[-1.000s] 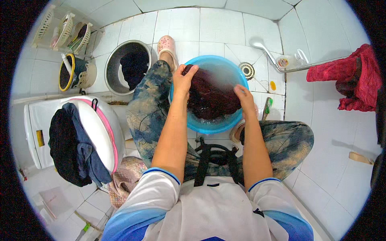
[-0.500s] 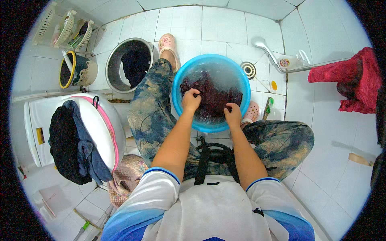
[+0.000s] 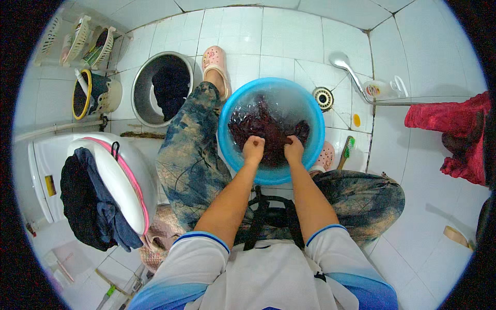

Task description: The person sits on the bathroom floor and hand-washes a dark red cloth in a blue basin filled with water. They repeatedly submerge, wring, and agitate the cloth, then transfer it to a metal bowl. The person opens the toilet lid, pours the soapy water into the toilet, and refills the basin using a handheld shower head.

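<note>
A dark maroon garment (image 3: 266,126) lies in water inside a light blue basin (image 3: 225,135) between my feet. My left hand (image 3: 253,150) is closed on the cloth at the basin's near side, fingers curled in a fist. A short way to its right, my right hand (image 3: 294,149) also grips the same cloth. A fold of it stretches between the two hands. More of the garment spreads toward the far side, wet and glossy. Its full shape is hidden under the water and my hands.
Left of the basin stands a metal tub (image 3: 135,98) with dark cloth (image 3: 170,85). A toilet (image 3: 111,191) with dark clothes over it is nearer. To the right are a floor drain (image 3: 323,98), a green-bristled brush (image 3: 346,153), a shower head (image 3: 339,60) and hanging red cloth (image 3: 454,113).
Both hands have come closer together and nearer the basin's front side. My right fingers have closed on the garment, which is now bunched between the hands.
</note>
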The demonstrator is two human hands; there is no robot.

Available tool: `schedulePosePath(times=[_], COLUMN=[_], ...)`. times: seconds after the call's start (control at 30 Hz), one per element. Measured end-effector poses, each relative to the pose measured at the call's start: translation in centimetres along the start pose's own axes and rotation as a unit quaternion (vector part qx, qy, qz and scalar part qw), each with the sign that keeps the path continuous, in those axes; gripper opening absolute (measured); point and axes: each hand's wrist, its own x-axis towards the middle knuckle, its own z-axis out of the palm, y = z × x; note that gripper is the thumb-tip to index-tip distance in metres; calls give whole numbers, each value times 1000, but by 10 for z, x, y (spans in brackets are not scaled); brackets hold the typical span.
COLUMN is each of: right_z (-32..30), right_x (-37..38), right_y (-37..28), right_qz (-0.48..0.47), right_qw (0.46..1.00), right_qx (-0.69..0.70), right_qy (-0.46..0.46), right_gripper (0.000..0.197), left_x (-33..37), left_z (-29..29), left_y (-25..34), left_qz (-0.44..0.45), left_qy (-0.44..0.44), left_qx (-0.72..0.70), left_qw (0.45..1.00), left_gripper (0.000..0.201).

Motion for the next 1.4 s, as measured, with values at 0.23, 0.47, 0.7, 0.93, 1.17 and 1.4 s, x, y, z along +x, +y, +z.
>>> schedulePosePath(times=[0.23,0.47,0.7,0.93,1.17,1.4], right_z=[-89,-151,-172,-121,-67,-61], right_x=[-65,-114,-132,-144,-37,-112], right_y=[-126,-190,-168,-152,-138,-154], right_qz=[-124,-126,-60,-312,-36,-251], right_qw=[934,775,702,936,961,959], right_qx=[332,619,697,146,255,104], right_qy=[38,-36,-132,-70,100,74], right_gripper=[36,40,44,59,33,43], left_x=[17,-26,-59,-22,-23,10], left_z=[-34,-42,-45,-46,-16,-34], left_y=[18,60,131,123,94,71], left_qz=[-180,-381,-156,-183,-296,-186], left_qy=[104,-48,-212,-288,-100,-342], left_qx=[-264,-451,-733,-687,-601,-683], left_qw=[942,806,628,641,736,618], left_gripper=[32,76,72,42,42,44])
